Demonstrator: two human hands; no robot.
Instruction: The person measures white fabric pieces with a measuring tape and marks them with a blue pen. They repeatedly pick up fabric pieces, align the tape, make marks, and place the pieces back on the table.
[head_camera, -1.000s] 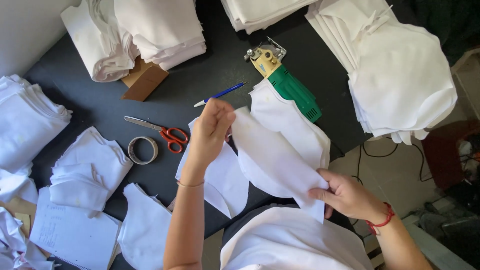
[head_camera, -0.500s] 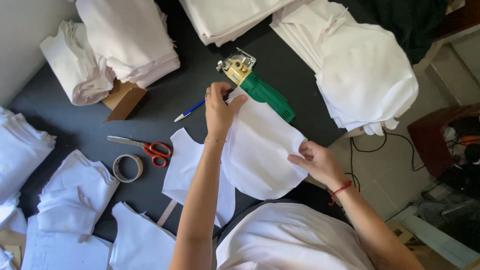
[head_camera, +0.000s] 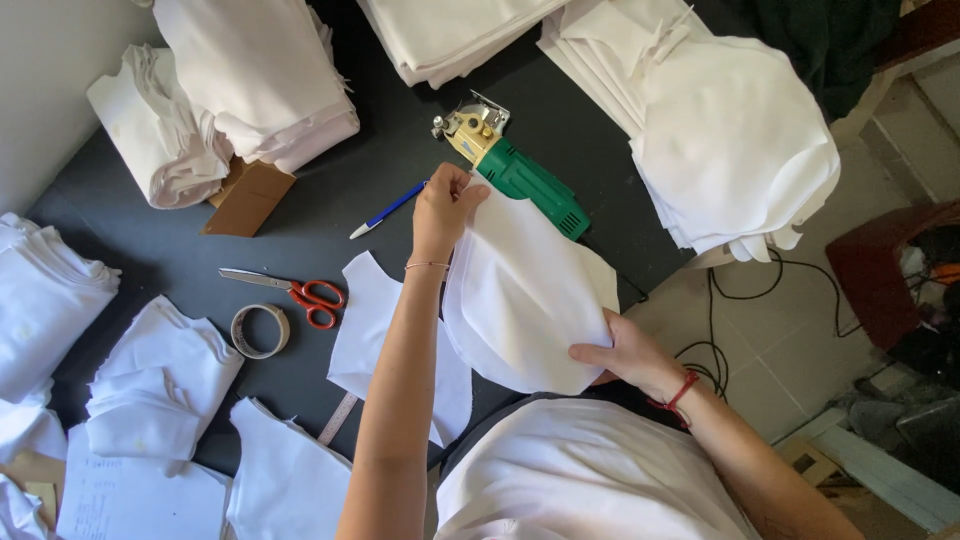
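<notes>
white cloth fills most of the view, and much of it is cut off: the stacks at 12 o'clock (head_camera: 440, 35), 10 o'clock (head_camera: 250, 75) and 9 o'clock (head_camera: 45, 300) all run past the frame edges. the curved white fabric piece (head_camera: 525, 295) sits near the centre of the dark table (head_camera: 350, 150), lifted between both hands, and it hides the near end of the green electric cutter (head_camera: 520, 175) lying just beyond it toward 12 o'clock. the left hand (head_camera: 445, 210) pinches the piece's far edge, fingers closed on the cloth; the right hand (head_camera: 625, 350) clamps the near edge at 4 o'clock, thumb on top, its fingertips hidden beneath. at 9 o'clock from the hands lie red-handled scissors (head_camera: 290, 292) and a tape roll (head_camera: 260, 330); a blue pen (head_camera: 388, 210) rests just left of the left hand.
</notes>
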